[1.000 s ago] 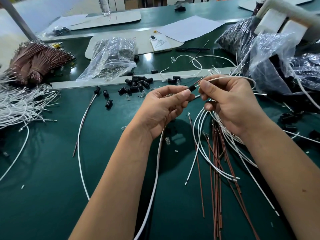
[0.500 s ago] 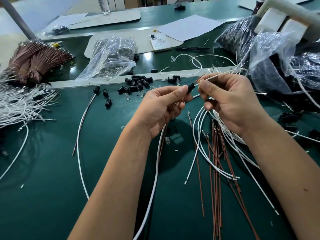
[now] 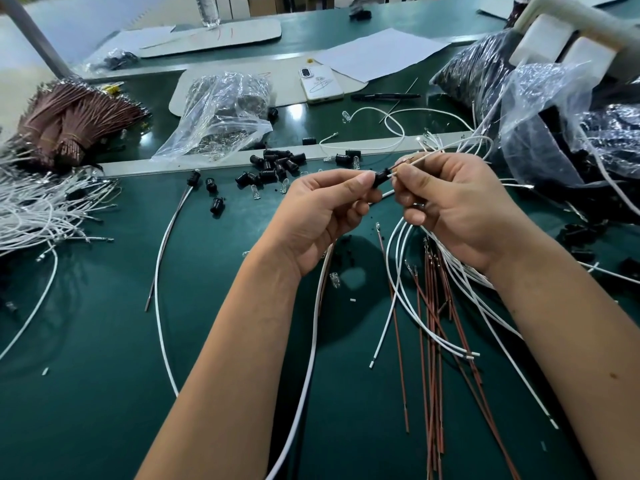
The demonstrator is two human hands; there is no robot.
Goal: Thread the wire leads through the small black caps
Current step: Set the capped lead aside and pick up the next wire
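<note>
**Desk:** What is being held at the centre of the frame?

**Photographer:** A small black cap [image 3: 381, 177], pinched between the thumb and fingers of the left hand [image 3: 323, 216] above a green work mat [image 3: 104, 393]. The right hand [image 3: 457, 209] meets it from the other side, its fingertips nipping a white lead [image 3: 420, 161] and a thin brown lead [image 3: 401, 165] right at the cap's mouth. Both hands are closed on their pieces. Whether the lead ends are already inside the cap cannot be told.

**Desk:** And where do the wires run?

**Photographer:** The white lead rises away to the upper right. Another long white wire [image 3: 304, 375] trails down from under the left hand toward the near edge.

**Desk:** What lies around the hands?

**Photographer:** Just beyond them a heap of loose black caps [image 3: 277, 166] sits against a pale divider strip [image 3: 156, 165], with a few strays [image 3: 216, 204] to its left. Under the right forearm lie loose brown wires [image 3: 433, 358] crossed with white wires [image 3: 408, 306]. At far left, a mass of white leads [image 3: 38, 209] and a bound bundle of brown wires [image 3: 72, 123]. Past the strip are a clear plastic bag of small parts [image 3: 221, 116], a white phone [image 3: 320, 85], a black pen [image 3: 384, 96] and a sheet of paper [image 3: 381, 51]. Bags of dark parts [image 3: 540, 109] crowd the right.
</note>
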